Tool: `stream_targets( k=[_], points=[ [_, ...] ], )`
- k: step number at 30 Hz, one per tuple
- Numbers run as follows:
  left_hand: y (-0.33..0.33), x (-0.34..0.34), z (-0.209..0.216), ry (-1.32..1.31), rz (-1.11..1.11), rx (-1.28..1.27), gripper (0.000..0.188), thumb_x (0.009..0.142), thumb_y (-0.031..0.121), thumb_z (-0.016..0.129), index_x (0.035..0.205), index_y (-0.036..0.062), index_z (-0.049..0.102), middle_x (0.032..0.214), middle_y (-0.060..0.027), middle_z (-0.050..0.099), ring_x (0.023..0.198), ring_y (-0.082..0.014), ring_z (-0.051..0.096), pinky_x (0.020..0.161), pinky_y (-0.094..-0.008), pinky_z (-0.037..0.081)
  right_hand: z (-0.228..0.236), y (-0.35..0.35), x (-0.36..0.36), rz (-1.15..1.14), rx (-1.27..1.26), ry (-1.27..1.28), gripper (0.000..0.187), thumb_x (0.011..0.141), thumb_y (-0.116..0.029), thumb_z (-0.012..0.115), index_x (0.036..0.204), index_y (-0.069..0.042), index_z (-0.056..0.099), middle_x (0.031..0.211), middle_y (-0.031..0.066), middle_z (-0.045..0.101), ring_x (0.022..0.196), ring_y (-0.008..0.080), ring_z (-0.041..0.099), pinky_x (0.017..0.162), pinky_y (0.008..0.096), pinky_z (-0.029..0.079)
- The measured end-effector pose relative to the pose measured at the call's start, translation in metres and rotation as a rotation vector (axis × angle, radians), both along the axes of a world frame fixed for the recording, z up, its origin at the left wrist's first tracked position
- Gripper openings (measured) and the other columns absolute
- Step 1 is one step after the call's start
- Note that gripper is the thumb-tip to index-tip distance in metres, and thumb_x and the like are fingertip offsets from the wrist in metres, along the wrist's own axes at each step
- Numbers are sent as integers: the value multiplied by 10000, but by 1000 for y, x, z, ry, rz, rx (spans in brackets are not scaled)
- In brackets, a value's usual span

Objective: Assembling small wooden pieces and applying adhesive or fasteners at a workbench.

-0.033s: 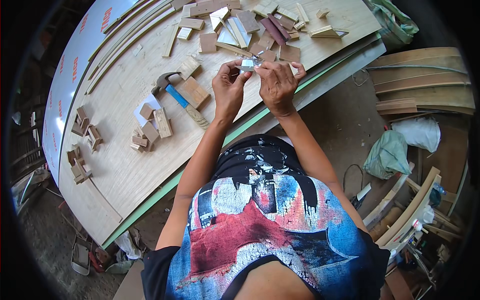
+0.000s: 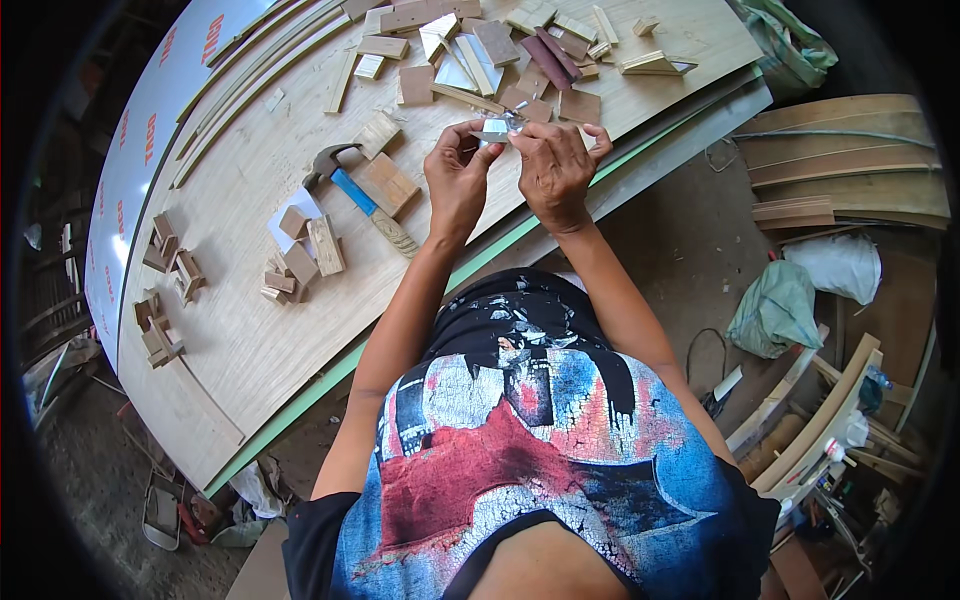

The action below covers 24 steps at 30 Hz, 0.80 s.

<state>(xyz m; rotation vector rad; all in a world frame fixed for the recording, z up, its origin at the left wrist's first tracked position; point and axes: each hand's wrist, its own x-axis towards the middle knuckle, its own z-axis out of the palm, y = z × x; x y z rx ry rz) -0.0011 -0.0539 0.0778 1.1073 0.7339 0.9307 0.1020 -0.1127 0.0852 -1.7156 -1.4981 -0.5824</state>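
Note:
Over the near edge of the tabletop, my left hand (image 2: 458,180) is closed, its thumb and fingers pinching a small white-faced block (image 2: 495,130). Against the right end of that block press the closed fingertips of my right hand (image 2: 556,178), its little finger standing out to the side. Something shiny and crumpled (image 2: 516,121) shows at the fingertips, too small to make out. Left of my hands lies a claw hammer (image 2: 368,200) with a blue and wooden handle. Its head is close to a flat wooden block (image 2: 389,184).
Many wood offcuts (image 2: 496,44) are heaped beyond my hands, two dark red strips (image 2: 550,58) among them. Smaller block clusters (image 2: 300,258) lie on the left of the plywood tabletop (image 2: 250,330). Long wooden strips (image 2: 270,75) run along its far side. Sacks (image 2: 775,310) stand on the floor at right.

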Motion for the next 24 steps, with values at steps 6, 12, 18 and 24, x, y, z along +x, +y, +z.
stream_targets(
  k=[6,12,18,24],
  points=[
    [-2,-3,-4,-44,-18,-82,210,763,-32,589,967,-32,537,872,-60,595,786,-97,547,718,-216,440,-7,0,0,-16,-9,20,157,705,-33,591,773,-172,560,786,-41,557,720,123,546,826,378,268],
    [-3,-4,0,-23,-14,-127,200,767,-14,596,961,-29,549,886,-58,592,797,-100,545,727,-222,438,-20,-1,11,-71,-38,1,92,701,-77,607,738,-155,574,775,-50,555,726,112,537,810,396,267],
    [-1,-4,0,15,2,-121,201,764,-13,599,956,-37,545,864,-62,599,778,-100,549,711,-218,441,-18,-3,11,-88,-53,-18,82,704,-87,607,740,-155,577,775,-49,550,731,111,532,810,396,267],
    [-4,-3,-7,50,-10,-70,208,756,-27,601,953,-45,536,864,-69,600,778,-102,551,718,-214,442,-12,1,2,-47,-40,-15,88,705,-95,605,749,-166,579,780,-48,538,742,115,524,796,401,264]
  ],
)
